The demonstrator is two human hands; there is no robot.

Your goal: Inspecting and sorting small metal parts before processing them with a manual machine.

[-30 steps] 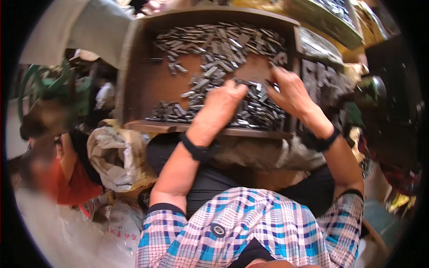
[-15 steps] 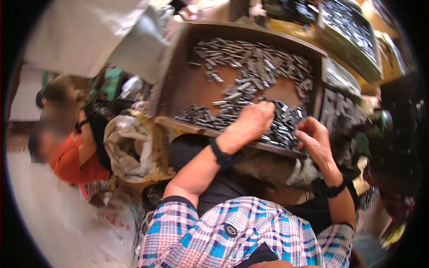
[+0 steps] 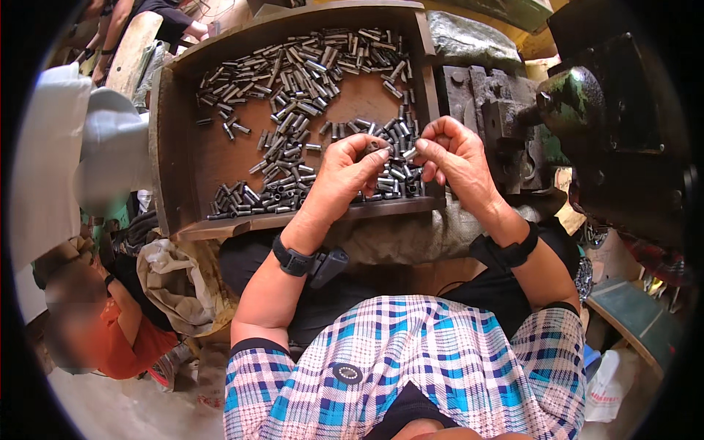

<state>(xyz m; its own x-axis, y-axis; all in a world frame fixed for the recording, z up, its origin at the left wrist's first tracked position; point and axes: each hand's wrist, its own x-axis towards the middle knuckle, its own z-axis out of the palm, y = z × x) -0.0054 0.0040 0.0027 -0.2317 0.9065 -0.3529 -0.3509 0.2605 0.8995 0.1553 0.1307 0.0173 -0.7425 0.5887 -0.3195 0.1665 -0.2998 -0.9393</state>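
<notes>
A shallow brown wooden tray lies in front of me, holding several small grey metal tubes scattered and heaped across it. My left hand hovers over the tray's near right corner, fingers pinched on a small metal tube. My right hand is right beside it, fingertips pinched on another metal tube. The two hands nearly touch above a pile of tubes. Each wrist wears a black band.
A dark metal machine with a green knob stands to the right of the tray. A person in an orange top sits low at the left beside a grey sack. A green board lies at the lower right.
The view has swung so the tray sits more centred. Both hands have lifted from the heap and come together, each now pinching a tube.
</notes>
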